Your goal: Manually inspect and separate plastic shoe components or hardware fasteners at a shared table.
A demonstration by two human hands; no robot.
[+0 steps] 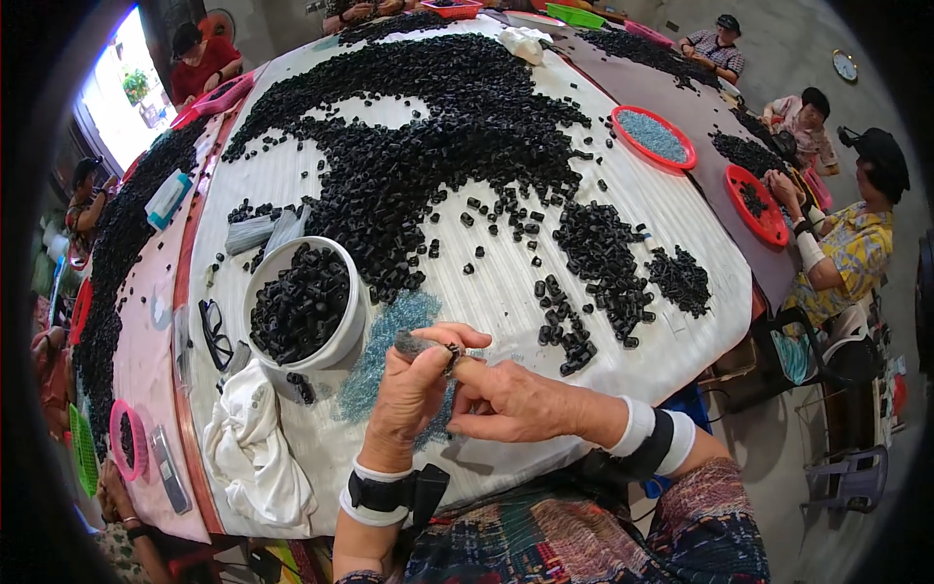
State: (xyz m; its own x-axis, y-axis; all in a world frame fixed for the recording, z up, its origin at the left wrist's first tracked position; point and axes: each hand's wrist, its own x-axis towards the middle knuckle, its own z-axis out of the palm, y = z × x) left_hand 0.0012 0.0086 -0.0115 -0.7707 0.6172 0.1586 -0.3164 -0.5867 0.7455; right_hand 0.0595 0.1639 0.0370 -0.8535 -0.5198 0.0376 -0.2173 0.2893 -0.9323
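Note:
Both my hands meet over the near part of the white-covered table (506, 341). My left hand (404, 394) is closed, its thumb and fingers pinching a small black part (452, 358). A grey, finger-length piece (413, 343) shows at its top; whether it is held or worn on a finger is unclear. My right hand (511, 397) is closed against the same black part, its fingertips partly hidden. Beneath and behind the hands lies a spread of small blue-grey translucent pieces (375, 365). To the left stands a white bucket (358, 316) full of black plastic parts (302, 307).
A large heap of black parts (438, 146) covers the table's far side; smaller piles (603, 253) lie right. Left are glasses (214, 334), a white cloth (248, 438) and grey strip bundles (251, 234). A red tray (654, 139) holds blue-grey pieces. Other people work around.

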